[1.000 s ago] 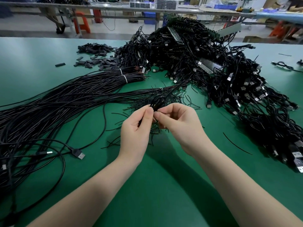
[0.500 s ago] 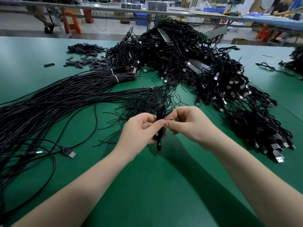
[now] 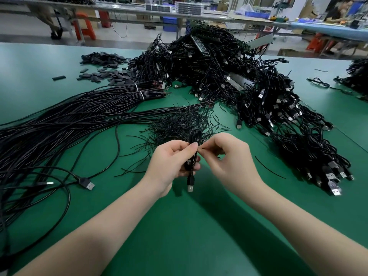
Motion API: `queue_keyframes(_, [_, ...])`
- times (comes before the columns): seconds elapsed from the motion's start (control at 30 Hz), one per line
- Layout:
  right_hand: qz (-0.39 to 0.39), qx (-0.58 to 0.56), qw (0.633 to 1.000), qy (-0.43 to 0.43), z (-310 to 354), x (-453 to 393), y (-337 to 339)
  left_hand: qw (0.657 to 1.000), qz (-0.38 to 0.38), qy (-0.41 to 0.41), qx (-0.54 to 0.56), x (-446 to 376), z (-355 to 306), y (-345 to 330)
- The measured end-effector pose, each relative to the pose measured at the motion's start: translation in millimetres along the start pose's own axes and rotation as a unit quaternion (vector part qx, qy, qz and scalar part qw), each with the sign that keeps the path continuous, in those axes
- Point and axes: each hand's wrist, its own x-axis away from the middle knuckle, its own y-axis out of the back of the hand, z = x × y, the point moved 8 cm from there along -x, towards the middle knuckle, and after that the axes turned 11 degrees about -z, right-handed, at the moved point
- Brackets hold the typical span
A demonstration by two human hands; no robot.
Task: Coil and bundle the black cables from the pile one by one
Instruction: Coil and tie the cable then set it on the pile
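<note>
A short coiled black cable (image 3: 194,137) stands upright above the green table (image 3: 179,236), its loop on top and its USB plug (image 3: 190,183) hanging below. My left hand (image 3: 171,166) grips the coil at its middle. My right hand (image 3: 227,162) pinches something thin at the coil's waist, fingertips touching the left thumb; what it pinches is too small to tell. A long spread of uncoiled black cables (image 3: 59,128) lies at the left. A big heap of bundled cables (image 3: 239,86) with USB plugs fills the centre and right.
A scatter of thin black tie wires (image 3: 179,122) lies just beyond my hands. Small black sleeve pieces (image 3: 103,64) sit at the far left. A loose USB plug (image 3: 87,183) rests left of my left arm. Another cable pile (image 3: 356,76) is at the right edge.
The coil has come up out of the tie wires and nearer to me, and now stands upright with its plug hanging below my left hand. Both hands have stayed together on it.
</note>
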Motion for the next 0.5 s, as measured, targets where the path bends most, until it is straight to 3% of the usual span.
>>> queue_keyframes(0.13, [0.046,0.089,0.973,0.206,22,0,1,0.999,0.019,0.041,0.014,3,4,-5])
queue_keyframes(0.17, [0.074,0.128,0.949,0.280,28,2,-1,0.997,0.029,0.063,0.014,4,7,-7])
queue_keyframes(0.27, [0.156,0.214,0.828,0.494,40,19,-6,0.978,0.063,0.199,0.029,10,27,-12])
queue_keyframes(0.37, [0.177,0.210,0.758,0.591,44,24,2,0.953,0.104,0.280,0.059,18,32,-18])
queue_keyframes(0.43, [0.152,0.194,0.764,0.596,47,19,11,0.959,0.128,0.244,0.070,18,26,-23])
queue_keyframes(0.5, [0.129,0.153,0.831,0.519,47,8,17,0.971,0.134,0.178,0.083,14,18,-25])
